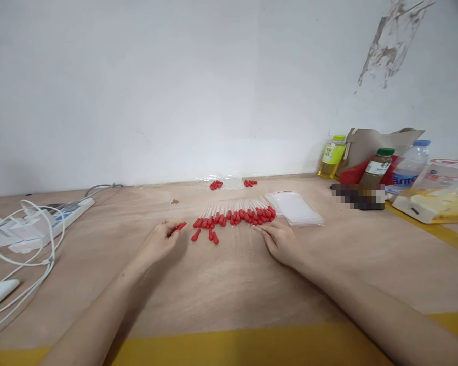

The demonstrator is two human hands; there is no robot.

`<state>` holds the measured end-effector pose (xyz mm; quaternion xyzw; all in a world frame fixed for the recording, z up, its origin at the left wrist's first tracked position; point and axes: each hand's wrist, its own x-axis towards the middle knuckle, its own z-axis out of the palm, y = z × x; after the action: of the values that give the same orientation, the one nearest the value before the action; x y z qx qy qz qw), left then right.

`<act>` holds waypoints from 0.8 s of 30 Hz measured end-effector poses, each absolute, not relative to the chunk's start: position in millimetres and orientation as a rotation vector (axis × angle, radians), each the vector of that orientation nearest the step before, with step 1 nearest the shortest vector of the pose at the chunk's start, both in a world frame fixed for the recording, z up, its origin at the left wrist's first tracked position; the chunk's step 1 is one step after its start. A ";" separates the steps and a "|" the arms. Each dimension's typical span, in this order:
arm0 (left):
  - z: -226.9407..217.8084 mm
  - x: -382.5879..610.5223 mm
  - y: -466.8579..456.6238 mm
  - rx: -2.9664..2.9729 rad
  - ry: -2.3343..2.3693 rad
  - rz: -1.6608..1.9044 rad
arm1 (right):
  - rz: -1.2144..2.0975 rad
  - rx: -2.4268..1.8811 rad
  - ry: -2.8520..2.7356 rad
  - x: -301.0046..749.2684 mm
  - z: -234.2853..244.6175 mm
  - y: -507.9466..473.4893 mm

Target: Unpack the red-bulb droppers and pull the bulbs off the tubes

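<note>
A row of several clear droppers with red rubber bulbs [234, 216] lies across the middle of the wooden table [221, 284]. My left hand [161, 240] rests at the row's left end with its fingers closed on one red-bulbed dropper [180, 226]. My right hand [279, 239] lies on the table at the row's right end, fingers stretched toward the droppers, holding nothing. A stack of clear zip bags [294, 207] sits just beyond my right hand. Two small bags with red bulbs [232, 183] lie near the wall.
A white power strip with cables [41, 221] and a white device [0, 293] occupy the left. Bottles [377, 168], a paper bag [381, 142] and a tissue pack [431, 203] stand at the right. Yellow tape [229, 348] edges the table front.
</note>
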<state>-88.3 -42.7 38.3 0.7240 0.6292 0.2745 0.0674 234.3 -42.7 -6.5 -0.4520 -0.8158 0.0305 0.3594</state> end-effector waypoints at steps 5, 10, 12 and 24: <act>17.5 -91.1 -36.4 1.911 1.854 0.799 | 0.093 -1.280 -2.058 228.8 -12.0 -41.3; 5.2 -83.3 -31.7 1.853 1.753 0.904 | 0.144 -1.382 -2.019 213.8 -8.8 -41.7; 5.7 -81.6 -31.4 1.820 1.703 0.909 | 0.139 -1.400 -2.047 209.7 -5.4 -42.6; 13.1 -40.3 -48.5 2.771 1.456 0.908 | 0.406 -1.212 -1.997 207.3 -13.3 -43.8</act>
<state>-40.3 -48.5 13.1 0.8488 0.4458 0.2780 -0.0587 207.3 -43.8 -13.3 -0.4736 -0.7804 0.1588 0.3760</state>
